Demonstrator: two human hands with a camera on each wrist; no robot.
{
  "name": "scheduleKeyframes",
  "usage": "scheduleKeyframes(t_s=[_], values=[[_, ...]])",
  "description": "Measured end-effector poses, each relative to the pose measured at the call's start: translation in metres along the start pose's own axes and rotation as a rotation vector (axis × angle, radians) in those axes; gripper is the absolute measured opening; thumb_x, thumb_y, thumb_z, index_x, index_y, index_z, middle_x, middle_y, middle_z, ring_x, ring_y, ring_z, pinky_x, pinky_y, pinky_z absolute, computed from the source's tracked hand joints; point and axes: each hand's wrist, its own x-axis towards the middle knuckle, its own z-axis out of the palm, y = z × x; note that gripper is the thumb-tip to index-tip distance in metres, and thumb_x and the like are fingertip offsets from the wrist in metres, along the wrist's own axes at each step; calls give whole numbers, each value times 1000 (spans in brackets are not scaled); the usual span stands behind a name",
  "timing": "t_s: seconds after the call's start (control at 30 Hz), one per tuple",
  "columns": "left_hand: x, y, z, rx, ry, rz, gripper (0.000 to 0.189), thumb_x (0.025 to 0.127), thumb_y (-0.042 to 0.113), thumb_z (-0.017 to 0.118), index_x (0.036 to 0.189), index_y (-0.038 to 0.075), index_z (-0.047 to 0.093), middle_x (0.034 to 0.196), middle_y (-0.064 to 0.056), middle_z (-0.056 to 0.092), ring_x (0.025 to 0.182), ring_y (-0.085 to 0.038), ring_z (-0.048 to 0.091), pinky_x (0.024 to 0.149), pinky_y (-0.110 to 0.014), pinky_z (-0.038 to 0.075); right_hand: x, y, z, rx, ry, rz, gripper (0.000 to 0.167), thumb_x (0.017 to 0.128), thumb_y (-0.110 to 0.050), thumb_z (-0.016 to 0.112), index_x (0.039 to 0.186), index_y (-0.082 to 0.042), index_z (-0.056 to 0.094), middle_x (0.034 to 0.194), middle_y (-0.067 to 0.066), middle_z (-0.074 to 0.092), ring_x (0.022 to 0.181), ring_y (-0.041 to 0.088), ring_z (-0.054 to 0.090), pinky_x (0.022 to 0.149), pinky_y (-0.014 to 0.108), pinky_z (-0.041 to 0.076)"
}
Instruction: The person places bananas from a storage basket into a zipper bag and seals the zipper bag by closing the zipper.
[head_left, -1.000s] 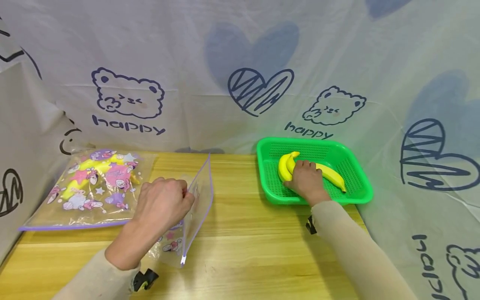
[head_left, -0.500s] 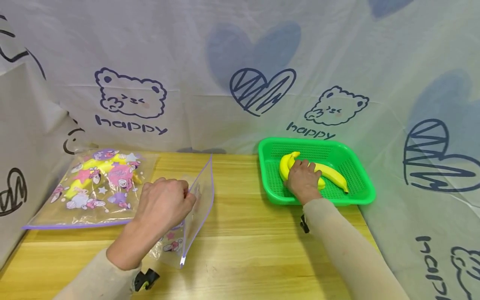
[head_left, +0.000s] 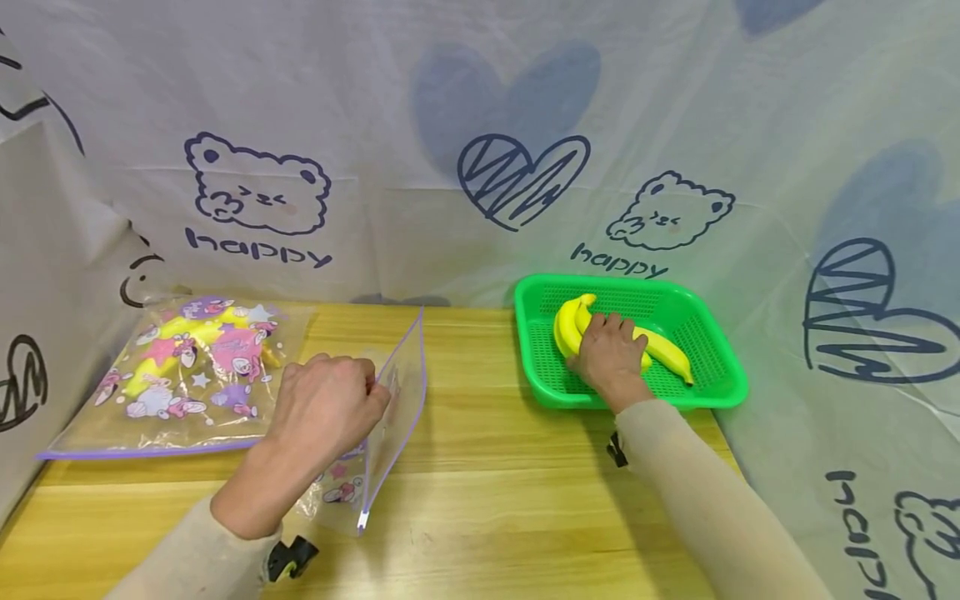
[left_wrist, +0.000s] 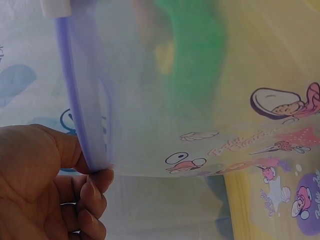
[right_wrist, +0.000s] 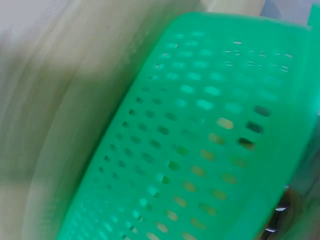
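Inside the green perforated plastic basket [head_left: 531,358], right hand [head_left: 611,354] grips curved yellow bananas [head_left: 567,329], stem toward far rim [head_left: 600,280]; left hand [head_left: 326,400] pinches clear purple-edged bag [head_left: 401,408].

Soft glare pales the tabletop [head_left: 465,517] while blur smears the right-wrist view's basket [right_wrist: 195,120]

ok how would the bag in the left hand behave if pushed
Probably floppy: the bag is thin-looking film, clear enough to show the green basket through it. Likely light too, since the left hand pinches only its edge.
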Motion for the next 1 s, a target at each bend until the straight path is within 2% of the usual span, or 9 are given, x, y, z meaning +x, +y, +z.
scheduleKeyframes(t_s=[0.1,0.37,0.6,0.7,0.87,1.0], values=[[0,0,0,-2,1,0,35,91,19,60,58,20,48,56,1,48,63,-24,50,65,-41,35,-3,-1,-5,1,22,-16,81,88,-51,80,129,9,45,121,32,50,117,51,48,98,73,42],[0,-1,0,-12,-7,-8,34,91,19,60,59,20,48,56,1,48,64,-25,50,66,-42,35,-19,-9,-23,38,140,-96,73,85,-48,83,118,8,49,109,26,51,102,45,48,86,66,46],[0,-1,1,-19,-13,-16,34,91,20,60,59,20,48,56,1,48,63,-25,49,66,-40,34,-33,-16,-34,51,186,-132,71,84,-47,82,117,7,50,106,24,50,100,43,48,83,64,46],[0,-1,1,-22,-12,-15,34,91,19,59,58,20,48,55,1,47,63,-24,49,65,-40,34,-39,-19,-38,44,219,-152,69,82,-46,83,113,6,51,102,22,50,97,42,49,77,60,47],[1,-1,1,-29,-8,-15,34,91,19,59,58,20,48,55,1,47,61,-24,48,64,-40,33,-49,-22,-44,36,262,-182,67,79,-46,83,107,4,50,97,19,48,89,39,48,67,52,43],[1,-2,1,-31,-8,-16,34,91,19,59,58,20,48,55,1,48,62,-25,49,65,-40,33,-59,-26,-51,43,286,-206,68,77,-46,86,106,4,51,95,18,48,87,37,48,66,48,41]])
